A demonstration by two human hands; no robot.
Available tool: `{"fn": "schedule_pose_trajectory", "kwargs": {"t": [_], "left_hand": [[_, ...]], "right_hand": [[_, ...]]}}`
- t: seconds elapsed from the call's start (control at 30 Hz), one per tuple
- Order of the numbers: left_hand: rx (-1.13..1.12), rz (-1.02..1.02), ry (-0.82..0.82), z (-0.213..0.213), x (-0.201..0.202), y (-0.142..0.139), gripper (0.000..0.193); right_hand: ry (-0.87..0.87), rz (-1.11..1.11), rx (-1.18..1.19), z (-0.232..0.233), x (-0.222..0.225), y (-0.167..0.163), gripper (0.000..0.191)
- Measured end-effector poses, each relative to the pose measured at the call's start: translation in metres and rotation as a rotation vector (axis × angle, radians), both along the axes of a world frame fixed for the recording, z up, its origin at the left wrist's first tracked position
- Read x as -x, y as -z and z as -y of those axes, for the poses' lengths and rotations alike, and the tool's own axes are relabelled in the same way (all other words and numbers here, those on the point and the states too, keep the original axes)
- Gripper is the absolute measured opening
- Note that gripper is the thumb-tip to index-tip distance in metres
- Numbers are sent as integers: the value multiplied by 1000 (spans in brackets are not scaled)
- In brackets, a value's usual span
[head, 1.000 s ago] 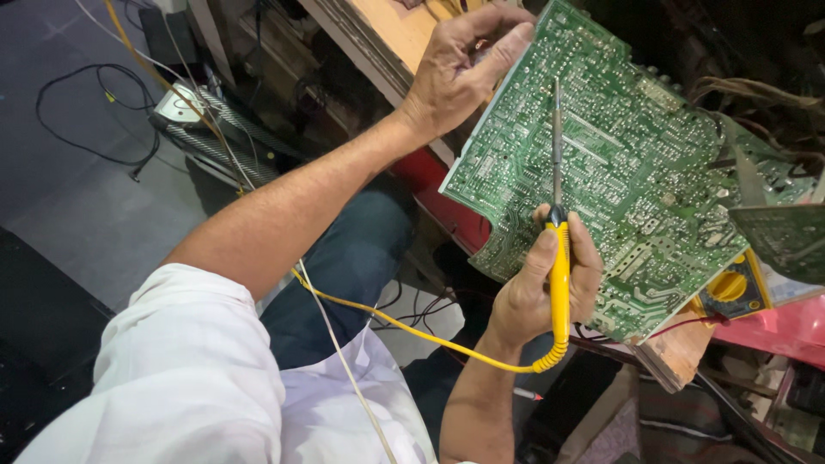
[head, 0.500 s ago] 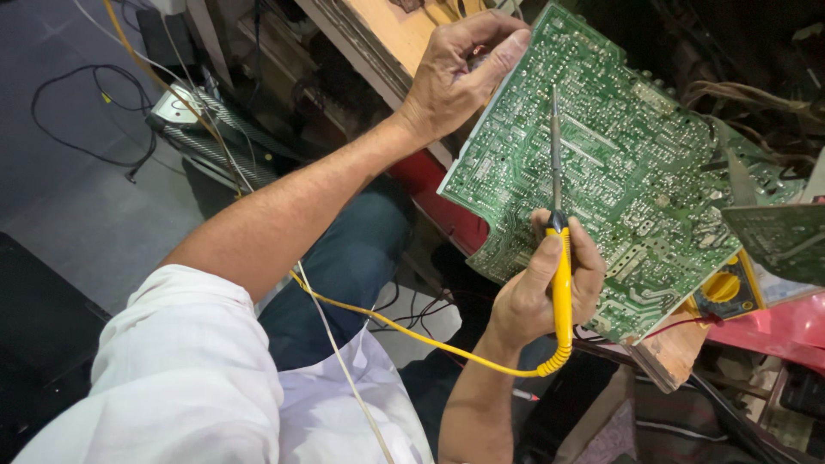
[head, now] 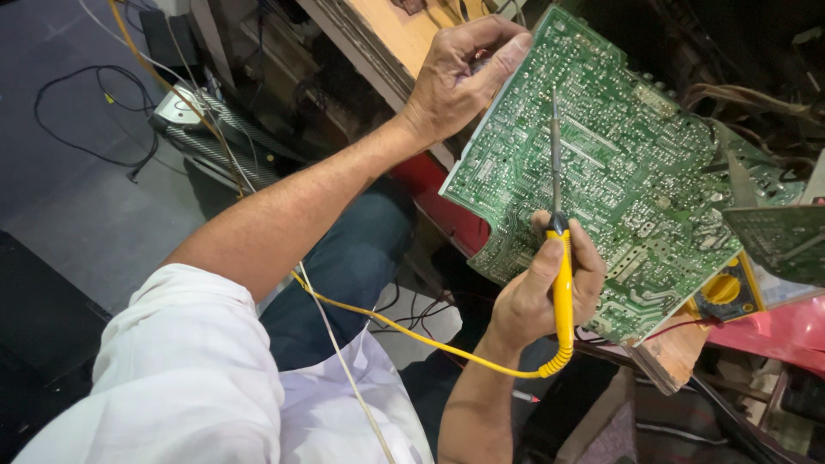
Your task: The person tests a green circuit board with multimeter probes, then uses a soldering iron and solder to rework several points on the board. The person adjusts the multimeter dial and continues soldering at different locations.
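Note:
A large green circuit board point(head: 636, 163), solder side up, leans tilted against a wooden bench edge. My left hand point(head: 460, 73) grips its upper left edge, thumb and fingers pinched on the rim. My right hand point(head: 541, 288) holds a yellow-handled soldering iron point(head: 562, 292) upright. Its thin metal tip point(head: 554, 120) rests against the board's upper middle. A yellow cord point(head: 412, 331) runs from the handle's bottom leftward across my lap.
A yellow multimeter point(head: 726, 288) lies under the board's lower right corner, with a red surface point(head: 773, 331) beside it. A second small green board point(head: 778, 241) sticks in from the right. Black cables point(head: 77, 112) and a metal part point(head: 185, 112) lie on the grey floor at left.
Both hands and the board keep nearly the same pose. The view has shifted slightly, and the iron's tip stays on the board.

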State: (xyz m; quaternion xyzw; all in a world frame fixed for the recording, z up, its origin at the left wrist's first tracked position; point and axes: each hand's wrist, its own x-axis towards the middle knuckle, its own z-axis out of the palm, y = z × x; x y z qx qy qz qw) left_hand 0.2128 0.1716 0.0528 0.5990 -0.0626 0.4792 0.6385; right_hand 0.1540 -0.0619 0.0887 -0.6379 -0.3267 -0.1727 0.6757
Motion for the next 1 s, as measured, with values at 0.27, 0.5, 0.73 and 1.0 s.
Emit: {"fn": "schedule_pose_trajectory", "kwargs": {"t": [0.27,0.5,0.73,1.0], "left_hand": [[47,-17,12,2,1,-1,20],[82,-9,38,2,3,-3,20],[33,14,14,1,3,-3,20],[-8,-37,-52,0,4,-5,22]], "right_hand": [[12,-33,-6,-4,2,-3,20],[16,-45,-2,-5,2,-4,21],[24,-49,4,-5,1,-3,22],[50,-35,55,-6,2,-5,23]]}}
